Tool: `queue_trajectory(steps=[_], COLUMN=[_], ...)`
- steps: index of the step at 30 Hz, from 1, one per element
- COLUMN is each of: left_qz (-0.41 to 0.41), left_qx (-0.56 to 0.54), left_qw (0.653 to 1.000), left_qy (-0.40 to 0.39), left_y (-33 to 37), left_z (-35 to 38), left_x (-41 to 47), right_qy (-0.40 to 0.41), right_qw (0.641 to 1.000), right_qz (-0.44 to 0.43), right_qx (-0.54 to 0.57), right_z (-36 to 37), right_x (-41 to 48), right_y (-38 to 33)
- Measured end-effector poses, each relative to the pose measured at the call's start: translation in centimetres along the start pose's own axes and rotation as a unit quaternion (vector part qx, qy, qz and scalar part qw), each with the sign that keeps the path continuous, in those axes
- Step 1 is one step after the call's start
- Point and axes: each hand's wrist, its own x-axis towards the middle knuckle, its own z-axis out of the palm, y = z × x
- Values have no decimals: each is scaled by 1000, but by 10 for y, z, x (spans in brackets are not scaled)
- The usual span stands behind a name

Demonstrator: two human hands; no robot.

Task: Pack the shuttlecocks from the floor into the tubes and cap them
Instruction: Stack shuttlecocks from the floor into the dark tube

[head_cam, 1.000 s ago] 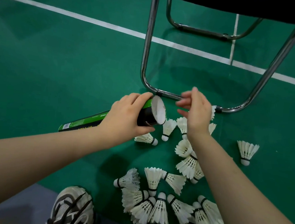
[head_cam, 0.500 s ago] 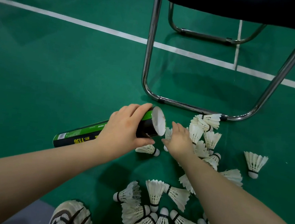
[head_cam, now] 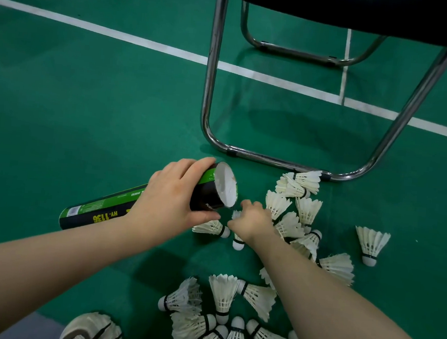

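Chrome-legged chair (head_cam: 210, 88) on green court floor (head_cam: 88, 105), white lines (head_cam: 152, 46), sneaker (head_cam: 92, 330) at bottom edge.

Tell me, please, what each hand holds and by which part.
The left hand grips the tube near its white end. The right hand covers a shuttlecock; whether it grips cannot be told.

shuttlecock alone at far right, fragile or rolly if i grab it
Likely very light: the lone shuttlecock is mostly thin feathers on a small cork. Squeezing would probably crush them. Pushed, its cone should curve, not roll straight.
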Motion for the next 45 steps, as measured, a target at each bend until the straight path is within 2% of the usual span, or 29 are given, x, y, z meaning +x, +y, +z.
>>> queue_trajectory(steps=[3, 6, 8, 11, 12, 17, 18, 22, 25, 27, 29, 32, 34, 38, 42, 45], left_qz=[1, -2, -3, -8, -8, -4, -4, -3, 0, 0, -4, -17, -19, -9, -7, -2], left_qx=[-1, -1, -1, -3, -5, -19, -22, -30, -41, -48, -53, -53, -55, -58, -45, -45], left_qw=[1000, 1000, 1000, 1000, 1000, 1000, 999, 999, 998, 998, 998, 997, 997, 997, 998, 997], left_qy=[3, 6, 4, 6, 8, 18, 23, 33, 40, 45, 46, 50, 49, 57, 48, 57], left_y=[0, 1, 2, 7, 9, 22, 24, 31, 37, 38, 36, 34, 34, 32, 27, 25], left_z=[0, -2, -3, -5, -6, -10, -10, -13, -16, -18, -20, -22, -24, -24, -21, -21], left_x=[-1, -1, -3, -5, -6, -7, -7, -8, -13, -15, -15, -13, -14, -15, -17, -21], right_qy=[9, 38, 59, 60, 68, 106, 120, 214, 238, 215, 191, 269, 303, 159, 31, -27], right_qw=[999, 970, 920, 781, 752, 712, 720, 799, 850, 853, 854, 841, 844, 896, 921, 935], right_qz=[-12, 20, 29, 0, -25, -151, -164, -198, -244, -291, -304, -297, -329, -377, -316, -303], right_qx=[52, 240, 385, 622, 655, 678, 663, 526, 401, 376, 378, 363, 295, 175, 227, 179], right_z=[-12, -41, -68, -109, -120, -132, -128, -109, -95, -91, -97, -108, -113, -112, -118, -127], right_x=[-5, -15, -22, -46, -55, -97, -103, -120, -127, -129, -130, -130, -132, -140, -142, -144], right_y=[-5, -6, -1, 1, -1, -23, -28, -45, -53, -53, -48, -38, -37, -51, -57, -61])
